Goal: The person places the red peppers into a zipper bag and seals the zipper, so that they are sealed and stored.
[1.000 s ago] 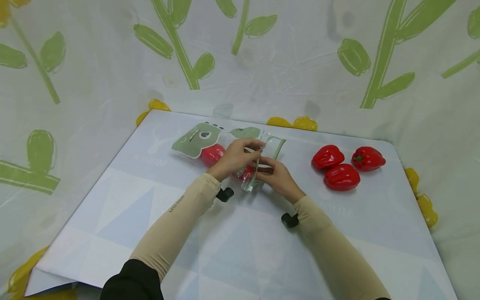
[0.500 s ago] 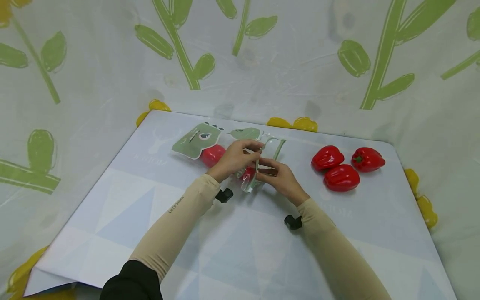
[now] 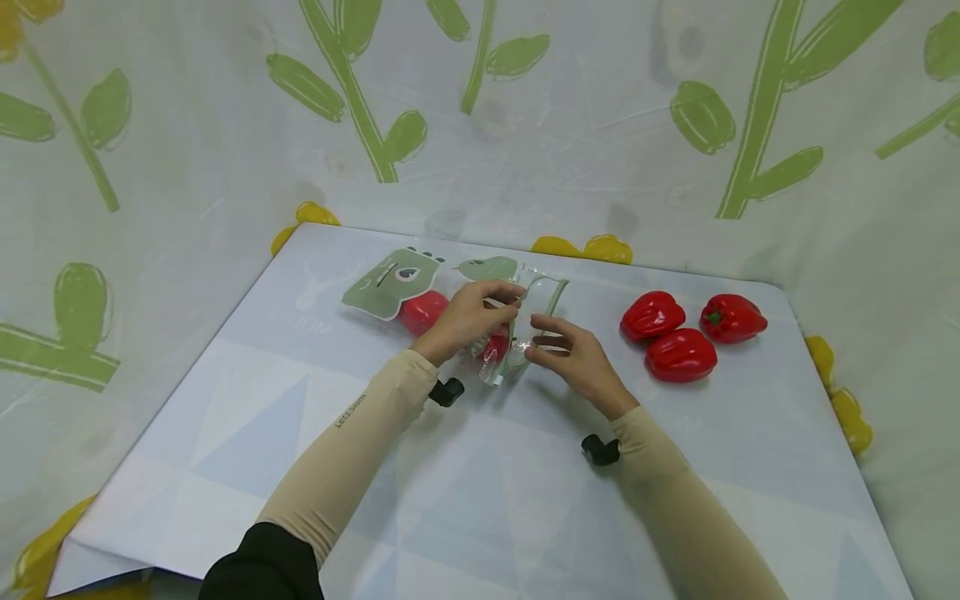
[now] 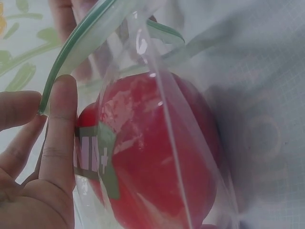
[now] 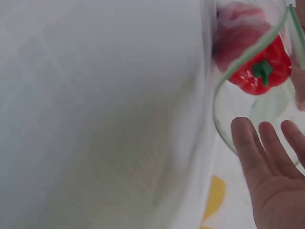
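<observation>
A clear zip bag (image 3: 393,285) with a green cartoon animal print lies on its side on the table, its green-edged mouth standing open to the right. Red bell peppers (image 3: 423,312) show through its plastic; one bell pepper (image 4: 157,148) fills much of the left wrist view. My left hand (image 3: 474,318) pinches the green rim of the bag (image 4: 64,52) between thumb and finger. Just off the bag's mouth is my right hand (image 3: 583,367), its fingers loosely extended and holding nothing. In the right wrist view a bell pepper (image 5: 262,71) shows its green stem inside the opening.
To the right on the white and pale blue table (image 3: 465,500) lie three more red bell peppers: one at the back left (image 3: 652,317), one in front (image 3: 681,356) and one to the right (image 3: 733,319). A plant-patterned curtain (image 3: 585,142) hangs behind the table.
My right hand has drawn back to the right and slightly down, its fingers coming away from the bag's rim. My left hand has kept its place and grip on the bag.
</observation>
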Available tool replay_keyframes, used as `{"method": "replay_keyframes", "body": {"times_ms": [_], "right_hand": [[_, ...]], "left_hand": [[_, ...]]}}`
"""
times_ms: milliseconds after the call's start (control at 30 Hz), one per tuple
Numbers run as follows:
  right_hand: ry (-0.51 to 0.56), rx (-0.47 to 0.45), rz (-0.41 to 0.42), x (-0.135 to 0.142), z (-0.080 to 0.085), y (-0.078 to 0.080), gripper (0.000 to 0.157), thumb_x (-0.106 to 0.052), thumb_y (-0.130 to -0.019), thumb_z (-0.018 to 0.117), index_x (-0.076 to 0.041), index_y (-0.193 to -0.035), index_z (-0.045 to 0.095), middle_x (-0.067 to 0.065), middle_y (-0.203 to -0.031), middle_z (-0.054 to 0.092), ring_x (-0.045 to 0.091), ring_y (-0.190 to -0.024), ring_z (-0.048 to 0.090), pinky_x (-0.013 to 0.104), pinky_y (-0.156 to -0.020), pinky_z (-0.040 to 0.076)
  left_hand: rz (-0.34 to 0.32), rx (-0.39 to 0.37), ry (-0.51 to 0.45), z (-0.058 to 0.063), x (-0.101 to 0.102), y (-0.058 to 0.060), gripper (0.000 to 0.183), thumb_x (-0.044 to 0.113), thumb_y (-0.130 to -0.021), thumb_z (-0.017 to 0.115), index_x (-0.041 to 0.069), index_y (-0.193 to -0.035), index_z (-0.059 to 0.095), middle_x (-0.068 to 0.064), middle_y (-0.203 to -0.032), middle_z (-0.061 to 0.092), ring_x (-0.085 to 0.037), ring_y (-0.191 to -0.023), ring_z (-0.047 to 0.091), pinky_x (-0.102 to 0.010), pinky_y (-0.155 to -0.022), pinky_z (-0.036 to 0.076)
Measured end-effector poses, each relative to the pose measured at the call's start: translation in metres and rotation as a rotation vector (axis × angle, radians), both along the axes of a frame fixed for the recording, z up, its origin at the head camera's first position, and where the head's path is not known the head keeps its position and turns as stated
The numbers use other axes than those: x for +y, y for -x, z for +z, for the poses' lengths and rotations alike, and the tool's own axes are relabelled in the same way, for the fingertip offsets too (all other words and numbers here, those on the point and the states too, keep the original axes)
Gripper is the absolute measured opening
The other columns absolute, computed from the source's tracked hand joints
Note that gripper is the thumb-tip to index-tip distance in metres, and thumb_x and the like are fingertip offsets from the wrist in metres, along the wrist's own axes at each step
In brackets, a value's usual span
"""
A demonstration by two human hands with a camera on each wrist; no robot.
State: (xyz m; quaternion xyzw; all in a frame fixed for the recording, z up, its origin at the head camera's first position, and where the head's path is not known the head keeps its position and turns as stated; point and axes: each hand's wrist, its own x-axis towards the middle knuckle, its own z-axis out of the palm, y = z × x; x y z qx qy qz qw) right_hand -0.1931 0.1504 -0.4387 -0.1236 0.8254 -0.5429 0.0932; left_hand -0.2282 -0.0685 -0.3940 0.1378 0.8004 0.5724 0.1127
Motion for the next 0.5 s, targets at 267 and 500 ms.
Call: {"method": "replay_keyframes", "body": {"times_ms": [267,500], "right_hand": [[-0.073,0.143,-0.016,0.015,0.009,-0.005,0.06,-0.025,-0.092,0.078,-0.019,-0.146,0.054,0.004,-0.146,0.055,0.029,-0.129,0.056,0.049,-0.104,0.049],[-0.12,0.234,-0.099,0.037,0.018,-0.014,0.06,-0.027,-0.09,0.079,-0.02,-0.144,0.056,0.002,-0.143,0.058,0.025,-0.127,0.058,0.051,-0.101,0.051]], "left_hand": [[-0.01,-0.026,-0.018,-0.001,0.0,0.001,0.034,0.014,-0.098,0.066,0.008,-0.132,0.066,-0.008,-0.121,0.065,-0.031,-0.102,0.068,-0.031,-0.081,0.06],[-0.005,-0.034,0.001,-0.001,0.0,0.001,0.034,0.014,-0.099,0.066,0.01,-0.132,0.066,-0.003,-0.119,0.065,-0.021,-0.097,0.068,-0.03,-0.082,0.059]]}}
